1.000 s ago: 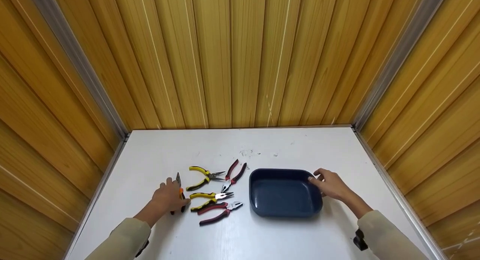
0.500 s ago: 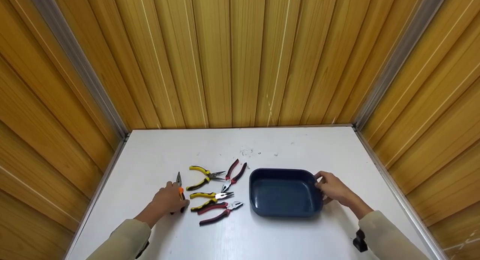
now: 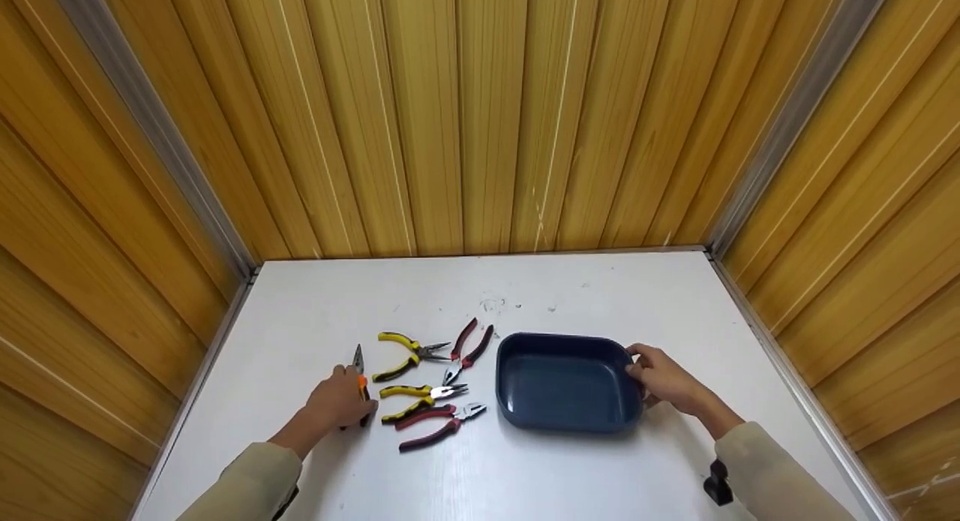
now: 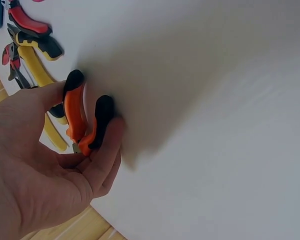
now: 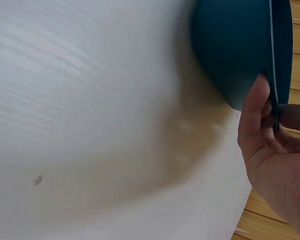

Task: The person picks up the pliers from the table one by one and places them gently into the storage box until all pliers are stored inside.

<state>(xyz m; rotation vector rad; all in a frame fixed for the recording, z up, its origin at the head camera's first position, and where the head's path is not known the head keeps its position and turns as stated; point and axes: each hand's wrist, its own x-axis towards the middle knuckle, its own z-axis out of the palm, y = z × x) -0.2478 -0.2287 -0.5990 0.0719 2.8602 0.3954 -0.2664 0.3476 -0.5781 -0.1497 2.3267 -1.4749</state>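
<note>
Orange-and-black pliers sit left of centre in the head view, their handles held in the curled fingers of the person's left hand, slim metal nose pointing towards the top of the frame. Well apart, right of centre, lies a smooth, round-cornered blue dish, its long axis running across the frame. I see the nearer right hand pinching its right rim. Between pliers and dish, two yellow-handled pliers and two red-handled pliers lie splayed on the glossy white table.
</note>
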